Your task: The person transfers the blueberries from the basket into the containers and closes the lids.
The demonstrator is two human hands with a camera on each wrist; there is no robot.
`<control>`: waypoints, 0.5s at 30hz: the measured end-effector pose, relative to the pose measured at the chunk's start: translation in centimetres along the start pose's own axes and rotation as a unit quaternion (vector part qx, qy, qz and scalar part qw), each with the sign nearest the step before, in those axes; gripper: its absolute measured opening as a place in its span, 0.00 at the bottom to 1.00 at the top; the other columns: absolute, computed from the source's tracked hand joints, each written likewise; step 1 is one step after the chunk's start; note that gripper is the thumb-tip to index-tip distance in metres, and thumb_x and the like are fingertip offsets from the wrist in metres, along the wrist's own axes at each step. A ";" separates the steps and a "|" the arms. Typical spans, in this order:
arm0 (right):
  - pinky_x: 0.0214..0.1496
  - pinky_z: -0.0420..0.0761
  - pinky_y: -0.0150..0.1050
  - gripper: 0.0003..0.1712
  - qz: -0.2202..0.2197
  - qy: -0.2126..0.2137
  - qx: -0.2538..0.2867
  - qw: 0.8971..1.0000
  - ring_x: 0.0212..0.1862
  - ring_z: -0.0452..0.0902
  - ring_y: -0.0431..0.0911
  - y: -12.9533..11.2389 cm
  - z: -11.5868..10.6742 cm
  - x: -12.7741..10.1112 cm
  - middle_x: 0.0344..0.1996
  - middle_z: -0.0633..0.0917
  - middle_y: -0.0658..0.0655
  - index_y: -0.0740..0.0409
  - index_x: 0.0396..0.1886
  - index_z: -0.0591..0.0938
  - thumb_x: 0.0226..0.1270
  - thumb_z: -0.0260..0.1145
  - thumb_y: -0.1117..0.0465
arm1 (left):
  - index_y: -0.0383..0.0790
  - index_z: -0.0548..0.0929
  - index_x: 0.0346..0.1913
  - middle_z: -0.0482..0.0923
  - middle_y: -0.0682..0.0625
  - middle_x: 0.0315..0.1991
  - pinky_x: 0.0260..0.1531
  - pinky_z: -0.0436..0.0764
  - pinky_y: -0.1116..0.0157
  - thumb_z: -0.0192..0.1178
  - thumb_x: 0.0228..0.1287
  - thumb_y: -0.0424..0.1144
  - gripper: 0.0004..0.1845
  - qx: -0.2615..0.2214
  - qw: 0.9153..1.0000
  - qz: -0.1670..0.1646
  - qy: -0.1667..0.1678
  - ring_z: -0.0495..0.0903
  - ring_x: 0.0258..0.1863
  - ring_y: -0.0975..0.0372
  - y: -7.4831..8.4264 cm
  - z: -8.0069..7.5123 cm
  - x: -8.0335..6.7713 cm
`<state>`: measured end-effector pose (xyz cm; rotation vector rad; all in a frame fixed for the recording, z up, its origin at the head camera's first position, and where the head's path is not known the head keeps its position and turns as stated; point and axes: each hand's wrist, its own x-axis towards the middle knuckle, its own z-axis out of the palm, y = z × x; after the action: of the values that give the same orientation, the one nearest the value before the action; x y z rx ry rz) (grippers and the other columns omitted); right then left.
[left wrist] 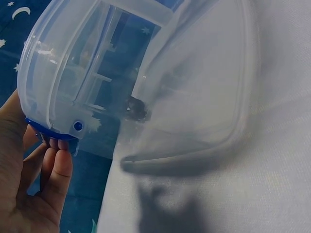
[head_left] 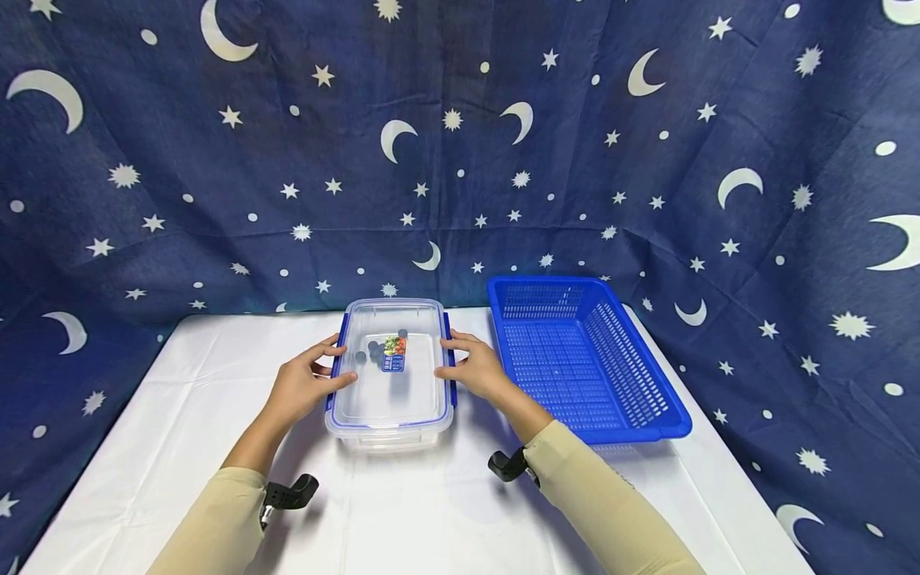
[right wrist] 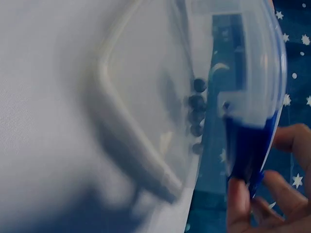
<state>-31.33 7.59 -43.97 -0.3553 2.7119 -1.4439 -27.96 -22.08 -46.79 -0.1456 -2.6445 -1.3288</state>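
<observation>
A clear plastic food container (head_left: 391,403) with a lid and blue side latches sits mid-table, its lid bearing a small printed label (head_left: 394,354). Several small dark round balls (right wrist: 197,116) lie inside, seen through the walls. My left hand (head_left: 298,383) grips the container's left side, thumb over the lid; the left wrist view has its fingertips at a blue latch (left wrist: 53,132). On the opposite side my right hand (head_left: 477,367) holds the edge, thumb and fingers around the right-hand blue latch (right wrist: 248,150).
To the right of the container stands a blue perforated plastic basket (head_left: 676,423), close to my right forearm. A white cloth (head_left: 402,511) covers the table. Behind and at both sides hangs a dark blue curtain (head_left: 460,208) with moons and stars.
</observation>
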 end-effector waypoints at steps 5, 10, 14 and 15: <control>0.65 0.75 0.45 0.32 0.018 0.023 -0.022 0.999 0.64 0.73 0.55 -0.9 0.5 -0.1 0.66 0.76 0.56 0.64 0.56 0.83 0.47 0.77 0.66 | 0.39 0.83 0.55 0.70 0.50 0.69 0.29 0.80 0.73 0.75 0.53 0.47 0.28 0.000 1.000 -0.001 0.003 0.83 0.37 0.59 0.0 0.0 -0.1; 0.71 0.68 0.45 0.32 0.038 0.027 -0.032 0.998 0.71 0.64 0.53 -1.4 0.7 -0.1 0.66 0.76 0.53 0.62 0.58 0.82 0.47 0.75 0.66 | 0.39 0.83 0.56 0.70 0.50 0.70 0.28 0.80 0.73 0.75 0.53 0.46 0.27 -0.002 1.000 -0.003 0.001 0.82 0.37 0.59 0.1 -0.1 -0.1; 0.70 0.70 0.45 0.32 0.040 0.026 -0.031 0.998 0.70 0.66 0.53 -1.2 0.8 0.0 0.66 0.76 0.52 0.61 0.58 0.82 0.48 0.76 0.65 | 0.39 0.82 0.57 0.69 0.51 0.70 0.29 0.80 0.72 0.75 0.54 0.45 0.27 -0.004 1.000 -0.004 -0.002 0.82 0.37 0.59 0.2 -0.1 -0.1; 0.67 0.73 0.44 0.32 0.041 0.024 -0.029 0.998 0.66 0.71 0.53 -1.2 0.8 0.0 0.66 0.76 0.52 0.61 0.58 0.82 0.48 0.76 0.65 | 0.39 0.82 0.57 0.69 0.52 0.70 0.29 0.80 0.72 0.75 0.54 0.45 0.27 -0.005 1.000 -0.005 -0.002 0.82 0.37 0.59 0.1 -0.1 -0.2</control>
<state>-30.96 6.32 -43.42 -0.2103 2.7755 -1.3720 -27.77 -22.05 -46.68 -0.1368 -2.6469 -1.3458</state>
